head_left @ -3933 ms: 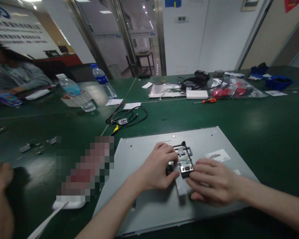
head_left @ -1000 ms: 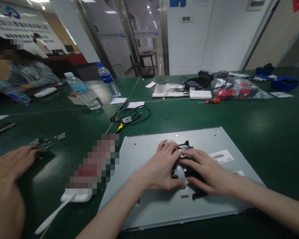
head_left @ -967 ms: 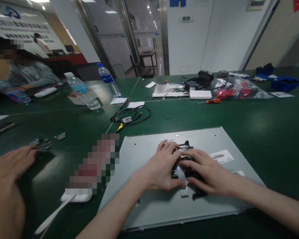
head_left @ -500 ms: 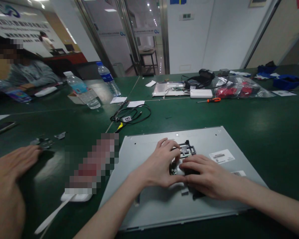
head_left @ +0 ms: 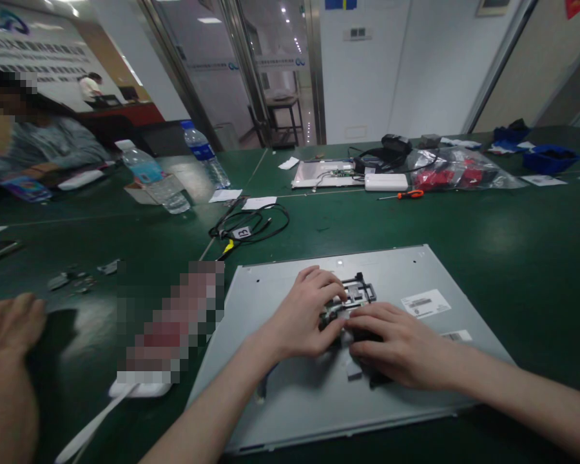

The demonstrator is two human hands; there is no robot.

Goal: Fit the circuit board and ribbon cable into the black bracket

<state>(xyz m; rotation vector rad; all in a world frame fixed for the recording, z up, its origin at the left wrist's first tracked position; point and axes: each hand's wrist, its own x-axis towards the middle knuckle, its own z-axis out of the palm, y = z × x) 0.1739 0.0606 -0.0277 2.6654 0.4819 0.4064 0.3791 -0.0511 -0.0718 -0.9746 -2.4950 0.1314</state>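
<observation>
A flat grey metal panel (head_left: 294, 406) with white labels lies on the green table in front of me. Near its middle sits a small assembly with a black open frame (head_left: 366, 293) and metal bits. My left hand (head_left: 309, 316) bends over the assembly's left side, thumb and fingers curled around small parts. From the right, my right hand (head_left: 401, 348) presses its fingers together over the same spot, with a dark piece partly under it. What exactly the fingertips grip is hidden. A small grey block (head_left: 354, 370) shows just below my hands.
Another person's hand (head_left: 9, 328) rests at the left, near small loose metal pieces (head_left: 72, 280). A blurred-out phone-like object with a white cable (head_left: 96, 419) lies beside the panel. Beyond are a coiled black cable (head_left: 283, 225), bottles (head_left: 205, 154) and an orange-handled screwdriver (head_left: 410, 194).
My left thumb has drawn slightly away from my right hand, and a gap shows between them. The other person's hand at the left has pulled back from the loose metal pieces.
</observation>
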